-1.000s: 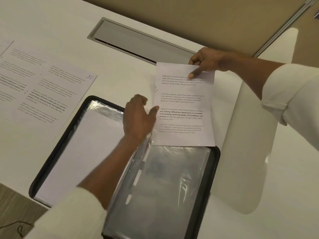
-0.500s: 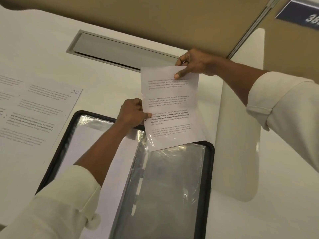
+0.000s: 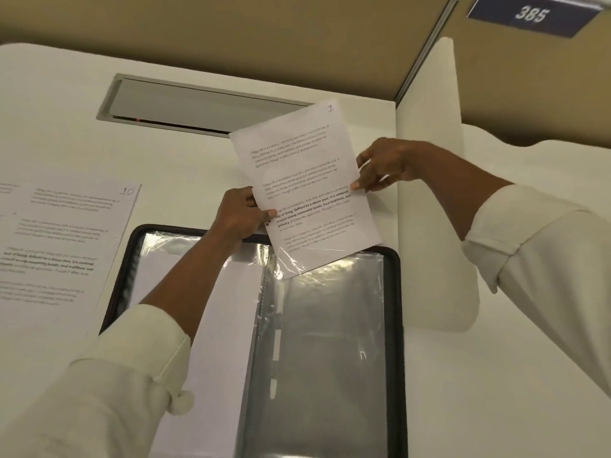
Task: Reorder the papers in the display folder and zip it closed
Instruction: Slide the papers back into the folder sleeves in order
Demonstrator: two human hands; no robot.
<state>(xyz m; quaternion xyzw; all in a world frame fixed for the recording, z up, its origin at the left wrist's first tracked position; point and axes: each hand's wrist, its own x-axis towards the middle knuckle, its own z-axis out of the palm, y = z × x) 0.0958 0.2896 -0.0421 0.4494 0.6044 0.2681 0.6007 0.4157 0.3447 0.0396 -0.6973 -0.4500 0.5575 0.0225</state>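
Left hand and right hand grip the tilted sheet by its edges; square it with the sleeve opening at 12 o'clock.

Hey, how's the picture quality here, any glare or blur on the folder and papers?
Head view: glare streaks the clear sleeve; the held sheet is fairly sharp, bold lines readable; the sheet marked 10 at left is smeared; wide-angle distortion curves the desk edge.
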